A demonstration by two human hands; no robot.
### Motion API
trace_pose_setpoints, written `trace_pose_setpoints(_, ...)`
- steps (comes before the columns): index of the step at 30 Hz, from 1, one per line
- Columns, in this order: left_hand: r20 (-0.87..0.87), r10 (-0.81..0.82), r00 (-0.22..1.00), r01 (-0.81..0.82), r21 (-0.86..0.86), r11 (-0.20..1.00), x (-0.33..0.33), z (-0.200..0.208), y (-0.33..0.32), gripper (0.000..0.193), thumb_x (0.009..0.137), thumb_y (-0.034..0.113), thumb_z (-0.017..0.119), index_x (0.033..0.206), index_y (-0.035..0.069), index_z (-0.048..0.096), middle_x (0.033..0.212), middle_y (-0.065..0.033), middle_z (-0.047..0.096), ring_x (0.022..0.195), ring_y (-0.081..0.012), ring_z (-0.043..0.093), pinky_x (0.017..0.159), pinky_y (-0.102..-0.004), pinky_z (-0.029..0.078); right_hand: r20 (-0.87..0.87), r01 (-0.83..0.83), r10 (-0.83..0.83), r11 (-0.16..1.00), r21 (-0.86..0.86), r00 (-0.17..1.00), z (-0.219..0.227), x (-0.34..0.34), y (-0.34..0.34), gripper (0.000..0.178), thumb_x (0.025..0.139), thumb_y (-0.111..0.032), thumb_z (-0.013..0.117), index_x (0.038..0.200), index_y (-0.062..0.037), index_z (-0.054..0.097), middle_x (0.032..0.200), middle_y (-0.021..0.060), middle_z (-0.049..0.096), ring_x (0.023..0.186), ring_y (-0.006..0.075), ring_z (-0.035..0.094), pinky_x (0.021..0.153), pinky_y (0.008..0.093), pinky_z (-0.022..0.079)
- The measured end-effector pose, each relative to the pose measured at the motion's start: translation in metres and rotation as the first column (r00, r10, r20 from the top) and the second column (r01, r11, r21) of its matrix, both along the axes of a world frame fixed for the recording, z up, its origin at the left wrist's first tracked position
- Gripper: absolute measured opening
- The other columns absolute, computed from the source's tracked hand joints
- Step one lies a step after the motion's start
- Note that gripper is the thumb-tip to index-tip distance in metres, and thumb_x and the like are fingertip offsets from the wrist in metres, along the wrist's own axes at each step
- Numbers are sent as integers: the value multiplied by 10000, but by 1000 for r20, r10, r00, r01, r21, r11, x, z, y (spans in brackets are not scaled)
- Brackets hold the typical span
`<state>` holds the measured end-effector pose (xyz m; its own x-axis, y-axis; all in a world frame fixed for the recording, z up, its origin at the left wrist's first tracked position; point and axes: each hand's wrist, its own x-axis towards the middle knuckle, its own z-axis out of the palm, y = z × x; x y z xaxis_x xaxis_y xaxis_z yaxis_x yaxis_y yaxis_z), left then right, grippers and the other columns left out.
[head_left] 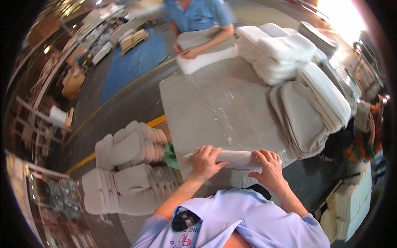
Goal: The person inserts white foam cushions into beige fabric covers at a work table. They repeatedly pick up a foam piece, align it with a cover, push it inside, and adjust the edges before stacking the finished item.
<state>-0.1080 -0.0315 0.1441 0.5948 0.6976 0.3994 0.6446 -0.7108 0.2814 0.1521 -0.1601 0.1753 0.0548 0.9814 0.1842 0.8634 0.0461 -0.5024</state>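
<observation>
Fingers of the left hand [203, 163] curl over a pale pad [239, 159], thumb along its near side, holding it; those of the right hand [273, 169] bend over its other end, thumb spread wide, how firmly cannot be told. The pad lies at six o'clock on the grey surface [198, 109]. White pads [285, 47] pile up at one o'clock, grey padded pieces [304, 120] at three, stacked cushions [131, 182] at eight, a co-worker [198, 16] at eleven.
</observation>
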Motion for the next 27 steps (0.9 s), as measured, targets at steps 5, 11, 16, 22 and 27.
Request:
trace_pose_setpoints(5, 160, -84, 984, 73, 68, 995, 30, 34, -4, 441, 837, 417, 864, 1152, 127, 758, 1044, -59, 671, 983, -270, 645, 901, -407, 486, -41, 106, -102, 988, 114, 994, -27, 28, 32, 654, 575, -284, 991, 1137, -71, 733, 1046, 87, 705, 1059, 326, 648, 970, 452, 457)
trace_pose_setpoints(11, 653, 373, 659, -211, -316, 925, -41, 20, 11, 517, 1020, 492, 663, 1360, 103, 674, 1238, -97, 687, 1150, -262, 634, 1053, -413, 453, -460, 214, -162, 975, 64, 873, -40, 80, 11, 566, 611, -139, 966, 1083, -4, 685, 934, 59, 689, 877, 221, 650, 809, 359, 512)
trace_pose_setpoints(16, 868, 424, 257, 825, -426, 371, -22, 29, 17, 878, 1086, 749, 269, 1550, 47, 521, 1486, -102, 615, 1416, -235, 510, 1185, -393, 393, -881, 129, -80, 991, -22, 466, -57, 85, 12, 537, 724, -108, 951, 1170, -31, 664, 1049, 13, 725, 976, 138, 664, 909, 323, 528)
trace_pose_setpoints(22, 857, -137, 496, 779, -370, 506, 32, 122, 16, 1153, 883, 250, 903, 1718, 62, 130, 1630, -127, 446, 1498, -244, 436, 1261, -409, 304, -969, -58, -248, 967, -247, -8, -131, 49, 35, 633, 1021, -457, 690, 1496, -67, 541, 1425, 66, 646, 1323, 240, 580, 1127, 450, 443)
trace_pose_setpoints(27, 802, -113, 586, 724, -456, 517, 76, 98, 37, 1043, 889, 254, 879, 1696, 54, 250, 1562, -123, 504, 1430, -230, 488, 1200, -388, 396, -911, -198, -310, 945, -262, -273, -149, -22, 58, 628, 1133, -531, 417, 1598, -114, 473, 1570, 76, 562, 1450, 273, 491, 1197, 507, 379)
